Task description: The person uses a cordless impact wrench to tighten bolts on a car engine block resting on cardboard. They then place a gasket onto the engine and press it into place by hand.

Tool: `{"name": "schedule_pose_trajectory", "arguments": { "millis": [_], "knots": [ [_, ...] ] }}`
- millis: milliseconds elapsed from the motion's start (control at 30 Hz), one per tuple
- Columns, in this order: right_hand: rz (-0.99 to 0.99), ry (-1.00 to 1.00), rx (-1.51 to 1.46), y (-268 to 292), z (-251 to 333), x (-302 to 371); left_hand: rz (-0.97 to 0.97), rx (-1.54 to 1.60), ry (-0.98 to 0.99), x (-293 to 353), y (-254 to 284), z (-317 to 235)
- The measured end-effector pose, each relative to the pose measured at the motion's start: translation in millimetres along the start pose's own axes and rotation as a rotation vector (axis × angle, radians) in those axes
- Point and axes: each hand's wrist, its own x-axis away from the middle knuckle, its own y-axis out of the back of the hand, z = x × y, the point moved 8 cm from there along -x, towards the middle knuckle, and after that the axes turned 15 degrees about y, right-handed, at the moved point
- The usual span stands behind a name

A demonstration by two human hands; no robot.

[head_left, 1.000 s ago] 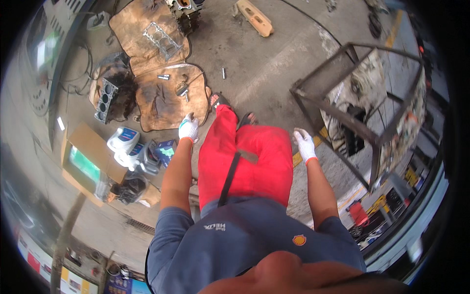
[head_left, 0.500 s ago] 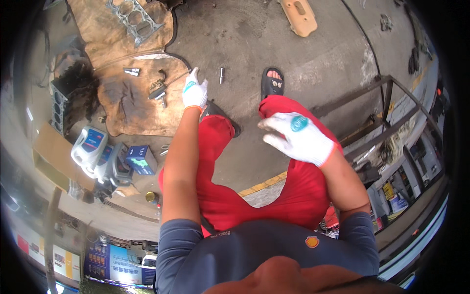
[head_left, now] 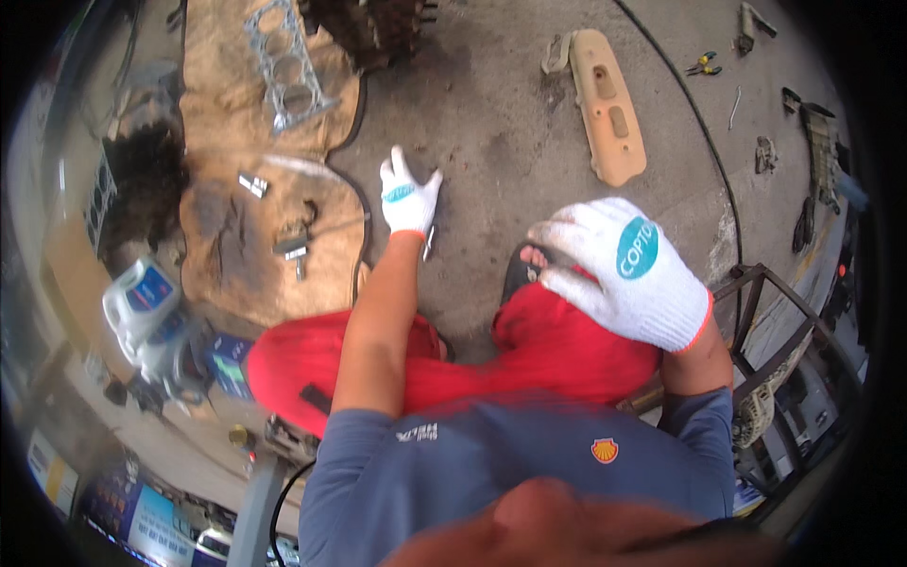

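Note:
My left hand (head_left: 409, 197), in a white knit glove, reaches over the concrete floor with its fingers apart and nothing visible in them. A slim metal tool (head_left: 430, 244) lies on the floor beside that wrist, partly hidden by it. My right hand (head_left: 624, 269), gloved too, hangs over my right knee; its thumb stands off from loosely bent fingers, and I see nothing in it. Left of my left hand, a stained tan mat (head_left: 326, 213) bears silver sockets (head_left: 252, 184) and a dark tool with a metal end (head_left: 295, 248). Farther up lies a silver gasket-like plate (head_left: 292, 82) with large round holes.
A dark engine block (head_left: 368, 33) stands at the far edge, another block (head_left: 146, 189) at left. A tan elongated cover (head_left: 609, 109), a black hose (head_left: 682, 71) and pliers (head_left: 704, 66) lie beyond. Jugs (head_left: 142, 295) and a blue box (head_left: 227, 364) stand left, a metal frame (head_left: 779, 298) right.
The view has shifted, showing more floor ahead. My left hand has moved off the mat's edge to the right, fingers spreading. My right hand has come forward, and my knees are bent lower.

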Motion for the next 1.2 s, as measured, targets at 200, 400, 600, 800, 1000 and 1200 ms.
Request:
{"name": "schedule_pose_trajectory", "arguments": {
  "millis": [200, 400, 600, 800, 1000, 1200],
  "knots": [
    [0.013, 0.055, -0.060, -8.8, 12.5, 22.7, 0.067, -0.057, 0.019, 3.1, -4.6, -22.9],
    [-0.009, 0.047, -0.023, 3.5, 16.8, 20.2, 0.025, -0.223, -0.055, 9.6, -33.3, -50.6],
    [0.063, 0.066, -0.060, -18.0, 22.3, 30.2, 0.107, -0.230, -0.177, 17.9, -63.0, -62.0],
    [-0.001, 0.039, -0.031, -4.0, 28.6, 28.3, 0.119, -0.207, -0.164, 0.3, -68.3, -54.8],
    [-0.001, 0.054, -0.060, -10.3, 33.2, 34.4, 0.113, -0.103, -0.128, -19.0, -60.3, -39.8],
    [-0.005, 0.054, -0.192, 3.2, 16.5, 23.7, 0.678, 1.367, 0.364, -35.3, -65.1, 1.3]
  ]
}}
